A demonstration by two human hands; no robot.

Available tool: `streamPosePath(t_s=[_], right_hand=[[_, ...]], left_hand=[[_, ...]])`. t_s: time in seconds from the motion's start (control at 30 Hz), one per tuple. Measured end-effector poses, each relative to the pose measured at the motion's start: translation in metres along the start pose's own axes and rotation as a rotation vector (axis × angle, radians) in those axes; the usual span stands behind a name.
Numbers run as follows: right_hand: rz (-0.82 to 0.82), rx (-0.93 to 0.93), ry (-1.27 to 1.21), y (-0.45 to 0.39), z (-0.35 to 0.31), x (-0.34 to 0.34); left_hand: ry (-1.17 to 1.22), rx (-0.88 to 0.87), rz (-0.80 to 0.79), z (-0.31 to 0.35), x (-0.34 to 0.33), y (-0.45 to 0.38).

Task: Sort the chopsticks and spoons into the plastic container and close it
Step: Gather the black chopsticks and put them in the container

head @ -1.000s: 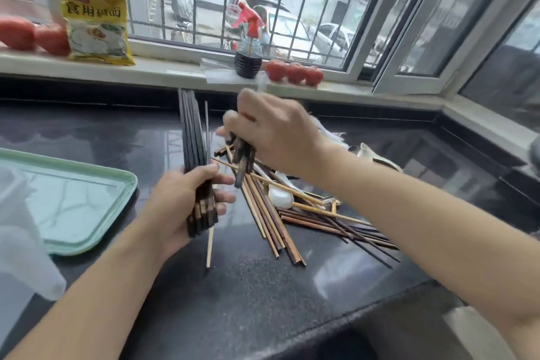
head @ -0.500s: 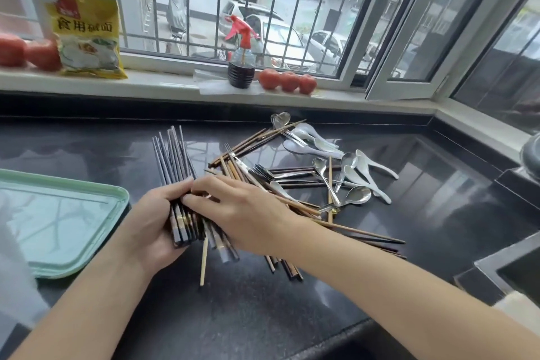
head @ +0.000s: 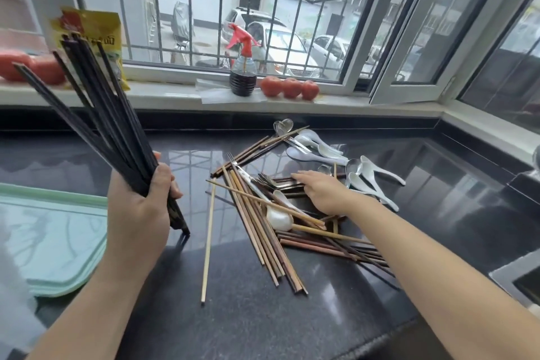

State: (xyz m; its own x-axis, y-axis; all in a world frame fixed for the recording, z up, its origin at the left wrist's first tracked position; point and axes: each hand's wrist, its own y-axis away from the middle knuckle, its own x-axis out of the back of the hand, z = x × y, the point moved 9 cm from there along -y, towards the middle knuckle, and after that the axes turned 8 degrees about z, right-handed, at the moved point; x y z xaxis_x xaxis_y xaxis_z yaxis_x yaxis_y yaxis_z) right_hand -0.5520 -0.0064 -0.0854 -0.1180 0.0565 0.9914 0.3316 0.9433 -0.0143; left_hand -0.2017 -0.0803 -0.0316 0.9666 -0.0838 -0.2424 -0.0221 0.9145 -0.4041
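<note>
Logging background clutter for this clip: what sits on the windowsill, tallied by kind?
Tomatoes: 5 (3 right of the bottle, 2 at far left)
Spray bottle: 1
Packet: 1
Clear sheet: 1
Total: 8

We have a single view, taken from a wide-angle camera worn on the head. It looks forward and down across the table point(head: 263, 316) toward the window point(head: 233, 9) at the far side. The camera sits close: both forearms enter from the bottom edge, and the hands fall in the middle of the frame. Wide-angle distortion bends the window frame and the table edge outward near the borders. No second view is available for overlap.
</note>
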Motion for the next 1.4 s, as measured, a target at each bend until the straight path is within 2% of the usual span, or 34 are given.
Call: streamPosePath(t_s=[0.17, 0.3, 0.47, 0.53, 0.7, 0.77, 0.83, 0.93, 1.03, 1.27, 1.33, 1.4], right_hand=[[-0.047, 0.059, 0.049, 0.030, -0.006, -0.006], [0.032, 0.063, -0.081, 0.045, 0.005, 0.003], [0.009, -0.105, 0.038, 0.041, 0.063, 0.002], [-0.017, -0.178, -0.003, 0.039, 0.083, -0.001], [0.088, -0.237, -0.044, 0.021, 0.110, 0.012], [0.230, -0.218, 0.009, 0.015, 0.094, 0.028], [0.299, -0.089, -0.043, 0.018, 0.043, 0.038], [0.113, 0.247, -0.096, 0.042, -0.065, 0.023], [-0.010, 0.361, 0.034, 0.056, -0.111, 0.001], [0.030, 0.270, 0.332, 0.022, -0.063, 0.004], [0.020, 0.197, 0.324, 0.014, -0.038, 0.008], [0.081, 0.097, 0.211, 0.006, -0.013, 0.019]], left_hand=[[-0.076, -0.054, -0.022, 0.002, -0.003, 0.005], [-0.163, -0.006, -0.066, -0.012, -0.012, 0.012], [-0.207, 0.017, -0.087, -0.014, -0.019, 0.019], [-0.225, 0.037, -0.096, -0.019, -0.020, 0.019], [-0.310, 0.079, -0.169, -0.030, -0.028, 0.025], [-0.310, 0.061, -0.149, -0.029, -0.026, 0.024], [-0.297, 0.052, -0.112, -0.028, -0.022, 0.022], [-0.265, 0.071, -0.065, -0.031, -0.017, 0.020], [-0.237, 0.082, -0.064, -0.031, -0.018, 0.019], [-0.242, 0.083, -0.097, -0.032, -0.020, 0.019], [-0.242, 0.086, -0.088, -0.034, -0.018, 0.018], [-0.240, 0.091, -0.076, -0.035, -0.017, 0.017]])
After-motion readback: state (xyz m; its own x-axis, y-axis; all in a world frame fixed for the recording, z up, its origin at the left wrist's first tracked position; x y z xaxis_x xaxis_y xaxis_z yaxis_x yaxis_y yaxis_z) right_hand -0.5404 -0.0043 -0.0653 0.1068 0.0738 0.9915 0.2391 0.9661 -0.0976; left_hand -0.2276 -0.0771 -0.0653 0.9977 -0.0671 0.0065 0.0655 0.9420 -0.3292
